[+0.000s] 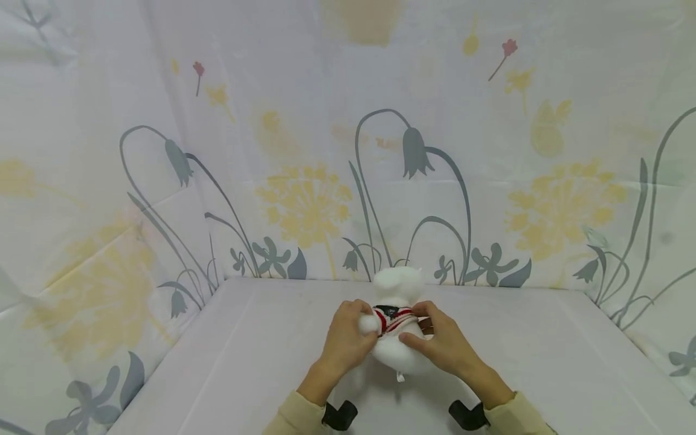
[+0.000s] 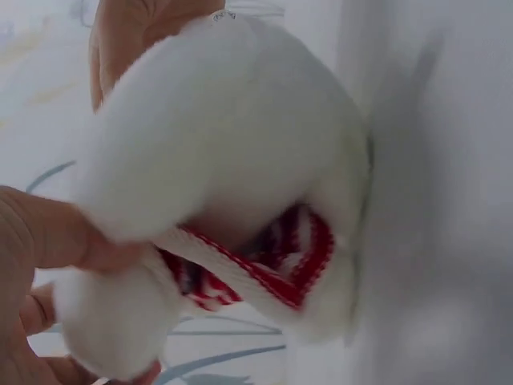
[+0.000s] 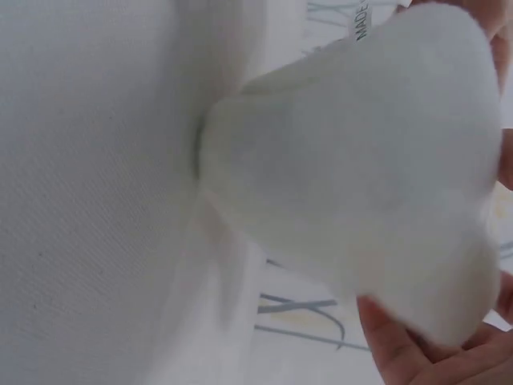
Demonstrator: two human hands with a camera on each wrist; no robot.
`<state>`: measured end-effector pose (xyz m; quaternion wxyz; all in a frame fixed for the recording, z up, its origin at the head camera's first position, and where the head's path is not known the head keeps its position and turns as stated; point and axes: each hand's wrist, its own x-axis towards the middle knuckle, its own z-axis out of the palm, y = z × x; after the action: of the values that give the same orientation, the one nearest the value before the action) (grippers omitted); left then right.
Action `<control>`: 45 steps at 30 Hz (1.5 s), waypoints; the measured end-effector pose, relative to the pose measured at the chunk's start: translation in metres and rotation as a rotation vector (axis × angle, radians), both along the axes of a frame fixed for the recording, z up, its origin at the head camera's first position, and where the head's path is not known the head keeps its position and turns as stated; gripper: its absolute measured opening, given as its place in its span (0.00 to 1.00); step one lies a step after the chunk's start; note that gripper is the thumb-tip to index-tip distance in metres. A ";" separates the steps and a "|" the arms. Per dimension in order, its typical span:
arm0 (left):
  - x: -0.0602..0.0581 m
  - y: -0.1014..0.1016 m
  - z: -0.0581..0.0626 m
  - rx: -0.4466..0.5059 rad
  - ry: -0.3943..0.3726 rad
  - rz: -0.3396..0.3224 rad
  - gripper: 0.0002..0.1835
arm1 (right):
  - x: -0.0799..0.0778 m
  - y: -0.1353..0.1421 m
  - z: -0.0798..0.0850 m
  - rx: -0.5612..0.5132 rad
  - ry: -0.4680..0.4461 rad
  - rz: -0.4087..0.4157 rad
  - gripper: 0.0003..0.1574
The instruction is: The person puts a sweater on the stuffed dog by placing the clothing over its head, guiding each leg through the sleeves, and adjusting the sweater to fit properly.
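A white plush toy (image 1: 399, 356) is held between both hands over the white table, its rounded head pointing away from me. A knitted garment (image 1: 394, 319) in red, white and dark wraps its middle. My left hand (image 1: 348, 338) pinches the toy's stubby left-side limb beside the garment. On the other side my right hand (image 1: 443, 341) grips the body, thumb across the white fur. In the left wrist view the garment's red-edged band (image 2: 300, 265) stands away from the fur. A printed label (image 3: 362, 24) sticks out of the toy in the right wrist view.
The white tabletop (image 1: 261, 350) stretches to both sides of the toy. Behind it and along the sides hangs a pale sheet (image 1: 310, 78) printed with grey and yellow flowers. Black wrist pieces (image 1: 341, 417) show at the beige sleeves (image 1: 299, 417).
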<state>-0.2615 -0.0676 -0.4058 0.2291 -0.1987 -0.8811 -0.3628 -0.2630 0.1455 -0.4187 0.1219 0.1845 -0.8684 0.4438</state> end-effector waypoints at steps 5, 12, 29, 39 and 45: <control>0.007 0.000 0.010 -0.143 0.159 0.103 0.11 | 0.003 -0.006 0.000 -0.032 0.024 0.022 0.29; 0.017 0.006 0.016 -0.199 0.112 0.003 0.08 | 0.006 -0.009 0.000 -0.056 0.105 0.155 0.23; 0.003 0.004 -0.003 0.118 -0.138 -0.177 0.10 | 0.003 -0.010 -0.009 -0.177 -0.106 0.121 0.30; -0.010 0.009 -0.023 -0.040 0.058 0.007 0.10 | -0.005 -0.014 -0.016 0.050 0.307 0.078 0.23; -0.016 0.007 -0.026 -0.066 0.085 0.022 0.09 | -0.012 -0.015 -0.017 0.090 0.333 0.040 0.21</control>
<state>-0.2776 -0.0603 -0.4315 0.2636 -0.2119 -0.8842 -0.3222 -0.2748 0.1308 -0.4357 0.2467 0.2781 -0.8514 0.3701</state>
